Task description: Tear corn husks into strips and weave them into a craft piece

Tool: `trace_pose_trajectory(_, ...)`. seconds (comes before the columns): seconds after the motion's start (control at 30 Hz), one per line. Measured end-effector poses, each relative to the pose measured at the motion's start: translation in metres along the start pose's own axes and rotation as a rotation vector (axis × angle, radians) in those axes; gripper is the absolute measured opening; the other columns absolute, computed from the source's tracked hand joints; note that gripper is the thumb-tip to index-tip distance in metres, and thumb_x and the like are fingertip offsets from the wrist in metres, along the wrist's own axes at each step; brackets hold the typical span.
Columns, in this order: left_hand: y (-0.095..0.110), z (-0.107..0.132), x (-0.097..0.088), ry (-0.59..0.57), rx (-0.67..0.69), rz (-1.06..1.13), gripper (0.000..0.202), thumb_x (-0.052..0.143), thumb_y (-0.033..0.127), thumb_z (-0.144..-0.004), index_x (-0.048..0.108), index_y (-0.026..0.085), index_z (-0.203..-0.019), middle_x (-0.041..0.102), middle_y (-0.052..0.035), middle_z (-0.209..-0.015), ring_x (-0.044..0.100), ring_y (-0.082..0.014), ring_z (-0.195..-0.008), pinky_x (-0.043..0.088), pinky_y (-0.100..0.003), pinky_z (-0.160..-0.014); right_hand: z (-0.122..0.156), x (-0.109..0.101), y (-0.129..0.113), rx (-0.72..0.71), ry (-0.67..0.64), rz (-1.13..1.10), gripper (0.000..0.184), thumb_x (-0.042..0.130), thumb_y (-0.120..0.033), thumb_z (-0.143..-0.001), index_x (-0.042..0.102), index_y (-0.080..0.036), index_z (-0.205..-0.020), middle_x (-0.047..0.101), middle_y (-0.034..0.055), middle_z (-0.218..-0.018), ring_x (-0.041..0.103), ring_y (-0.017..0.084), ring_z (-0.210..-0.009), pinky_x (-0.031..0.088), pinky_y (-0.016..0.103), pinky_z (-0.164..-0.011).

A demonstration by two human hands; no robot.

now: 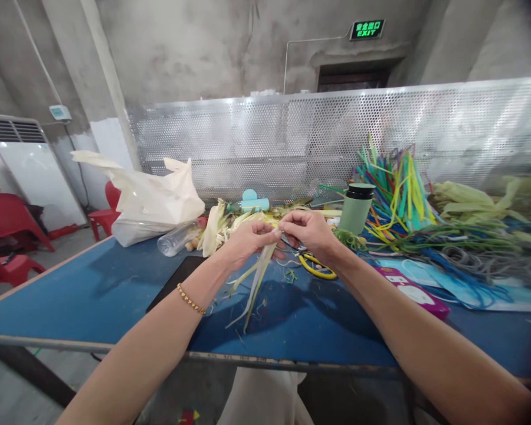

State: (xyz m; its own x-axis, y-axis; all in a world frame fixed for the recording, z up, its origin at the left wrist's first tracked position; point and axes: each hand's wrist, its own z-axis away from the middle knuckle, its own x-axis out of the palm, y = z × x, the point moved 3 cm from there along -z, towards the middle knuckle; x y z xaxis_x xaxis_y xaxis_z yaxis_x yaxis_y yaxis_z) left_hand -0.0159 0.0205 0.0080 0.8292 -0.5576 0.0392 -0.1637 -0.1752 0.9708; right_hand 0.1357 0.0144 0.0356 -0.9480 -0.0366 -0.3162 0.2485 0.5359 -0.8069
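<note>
Mid-frame, the left hand point(257, 235) pinches long, pale-green fibrous strips point(259, 274). The right hand point(307, 230) is curled, hold unclear; gentle, even tension should help

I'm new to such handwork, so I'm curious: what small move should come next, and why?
Perhaps the bare right hand should smooth the long, narrow, pale-green fibrous strips downward while the bare left hand pinches them: their lower ends dangle spread apart.
</note>
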Motion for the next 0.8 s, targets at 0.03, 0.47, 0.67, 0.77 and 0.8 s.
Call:
trace_pose_trajectory(0.03, 0.0002, -0.0003, -0.0007, 0.03, 0.01, -0.024, 0.03, 0.074, 0.036, -0.074, 0.062, 0.011, -0.085, 0.072, -0.0102, -0.081, 0.07, -0.0191, -0.067, 0.055, -0.034, -0.069, 0.0, 0.0003, 0.0005, 0.004, -0.001, -0.001, 0.021, 0.067, -0.034, -0.073, 0.06, -0.015, -0.066, 0.051, -0.0035, -0.044, 0.043, 0.008, -0.04, 0.033, 0.022, -0.042)
trace_pose_trajectory(0.47, 0.0056, 0.0018, 0.0003, 0.115, 0.035, -0.062, 0.03, 0.073, 0.038, -0.074, 0.058, 0.012, -0.078, 0.07, -0.0062, -0.068, 0.068, -0.0179, -0.061, 0.053, -0.031, -0.064, -0.0024, 0.001, 0.0081, 0.009, -0.038, -0.024, 0.031, 0.068, -0.045, -0.075, 0.063, -0.014, -0.074, 0.052, -0.003, -0.046, 0.045, 0.008, -0.04, 0.033, 0.022, -0.04)
trace_pose_trajectory(0.67, 0.0081, 0.0034, 0.0017, 0.111, 0.041, -0.081, 0.029, 0.072, 0.037, -0.075, 0.059, 0.012, -0.077, 0.069, -0.0063, -0.068, 0.068, -0.017, -0.06, 0.052, -0.029, -0.061, -0.0019, 0.0007, 0.0068, 0.02, -0.043, -0.032, 0.03, 0.068, -0.043, -0.075, 0.064, -0.014, -0.074, 0.052, -0.0029, -0.048, 0.046, 0.008, -0.041, 0.033, 0.021, -0.04)
trace_pose_trajectory(0.77, 0.0078, 0.0028, 0.0004, 0.111, 0.036, -0.072, 0.027, 0.072, 0.036, -0.075, 0.06, 0.011, -0.077, 0.07, -0.0066, -0.071, 0.068, -0.0166, -0.061, 0.053, -0.029, -0.063, -0.0014, 0.0004, 0.0068, 0.028, -0.06, -0.043, 0.03, 0.069, -0.043, -0.074, 0.065, -0.014, -0.078, 0.054, -0.0024, -0.049, 0.047, 0.008, -0.042, 0.034, 0.021, -0.04)
trace_pose_trajectory(0.8, 0.007, 0.0022, -0.0005, 0.11, 0.033, -0.067, 0.027, 0.072, 0.035, -0.076, 0.061, 0.011, -0.079, 0.07, -0.0071, -0.072, 0.068, -0.0164, -0.061, 0.053, -0.029, -0.063, -0.0014, 0.0003, 0.0067, 0.023, -0.067, -0.041, 0.031, 0.07, -0.043, -0.074, 0.065, -0.013, -0.08, 0.054, -0.0023, -0.049, 0.046, 0.008, -0.042, 0.035, 0.021, -0.041)
